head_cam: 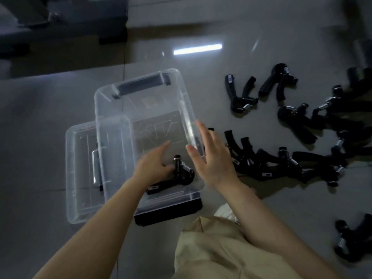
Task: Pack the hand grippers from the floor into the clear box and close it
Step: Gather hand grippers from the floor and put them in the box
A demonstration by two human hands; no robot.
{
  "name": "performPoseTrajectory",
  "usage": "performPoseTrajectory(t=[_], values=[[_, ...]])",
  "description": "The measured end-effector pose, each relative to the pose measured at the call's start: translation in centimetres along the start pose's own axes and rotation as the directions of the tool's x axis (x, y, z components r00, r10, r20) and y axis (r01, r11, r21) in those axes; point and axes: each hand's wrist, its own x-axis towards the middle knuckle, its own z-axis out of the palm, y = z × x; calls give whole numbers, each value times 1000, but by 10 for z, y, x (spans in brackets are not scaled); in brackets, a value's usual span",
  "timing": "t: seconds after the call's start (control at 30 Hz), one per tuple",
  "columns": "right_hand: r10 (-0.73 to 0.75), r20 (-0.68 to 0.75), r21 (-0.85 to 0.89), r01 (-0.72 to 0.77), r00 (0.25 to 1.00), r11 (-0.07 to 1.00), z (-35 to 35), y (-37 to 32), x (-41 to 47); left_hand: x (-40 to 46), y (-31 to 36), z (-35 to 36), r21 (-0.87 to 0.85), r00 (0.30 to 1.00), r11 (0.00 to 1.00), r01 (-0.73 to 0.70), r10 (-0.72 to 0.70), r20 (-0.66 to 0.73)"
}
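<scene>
The left hand (pixel 153 168) grasps a black spring-loaded hand gripper (pixel 177 176) inside the clear plastic box (pixel 187 109); the right hand (pixel 211 158) hovers released at its rim. Dropped carelessly, the gripper could sprawl, wasting room needed for the many black grippers on the floor (pixel 281 164).

The clear box (pixel 141 101) is colourless and transparent, with black latch handles at its far and near ends. The lid (pixel 82 170), lying to the left of the left hand (pixel 155 168), is equally clear plastic. The hand gripper (pixel 177 176) at the left hand's fingertips is black with a bright silver coil spring. The hand grippers on the floor (pixel 281 164), just right of the right hand (pixel 213 160), are black with silver springs. The floor (pixel 40 117) is glossy grey tile with a white light reflection. The trousers (pixel 221 250) below the right forearm are plain beige.
</scene>
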Motion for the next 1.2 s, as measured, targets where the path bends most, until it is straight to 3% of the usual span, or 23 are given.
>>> performPoseTrajectory(t=[0.03, 0.1, 0.17, 0.23, 0.27, 0.33, 0.4, 0.43, 0.5, 0.63, 0.9, 0.97, 1.07, 1.13, 1.2], values=[[39, -9, 74, -38, 999, 997, -7, 3, -6, -9, 16, -8, -161, 977, 987, 10, -44, -207], [125, -83, 182, -109, 989, 977, -24, 16, -21, -32, 54, -23, -343, 805, 925, -165, -74, -588], [214, -138, 165, -190, 967, 968, -40, 40, -40, -58, 99, -30, -160, 604, 903, -400, 128, -787], [313, -136, 98, -302, 940, 948, -56, 73, -60, -67, 142, -17, 110, 517, 802, -588, 477, -711], [372, -122, 71, -365, 920, 928, -63, 91, -69, -64, 163, -4, 189, 525, 735, -651, 616, -587], [503, -78, 39, -502, 861, 864, -78, 127, -89, -45, 201, 28, 300, 634, 684, -665, 729, -258], [641, -37, 50, -639, 767, 767, -90, 160, -110, -17, 226, 67, 432, 781, 683, -589, 618, 88], [691, -23, 71, -689, 722, 722, -94, 177, -121, -3, 234, 84, 480, 817, 670, -566, 533, 219], [759, 3, 105, -755, 651, 647, -95, 208, -141, 20, 244, 115, 540, 845, 650, -534, 416, 336], [865, 44, 171, -857, 499, 486, -93, 247, -164, 36, 256, 165, 597, 848, 605, -528, 414, 331], [875, -73, 213, -849, 479, 483, -110, 271, -152, 50, 257, 172, 501, 862, 702, -506, 434, 262], [831, -178, 166, -816, 527, 554, -117, 270, -141, 44, 251, 166, 465, 854, 718, -518, 469, 227], [581, -333, -157, -652, 742, 742, -128, 267, -124, 37, 239, 160, 426, 847, 751, -505, 527, 75], [456, -251, -371, -520, 854, 770, -136, 272, -113, 36, 229, 160, 432, 844, 753, -497, 534, 40], [466, -65, -524, -428, 882, 736, -147, 275, -106, 35, 220, 162, 449, 849, 744, -495, 525, 65]])
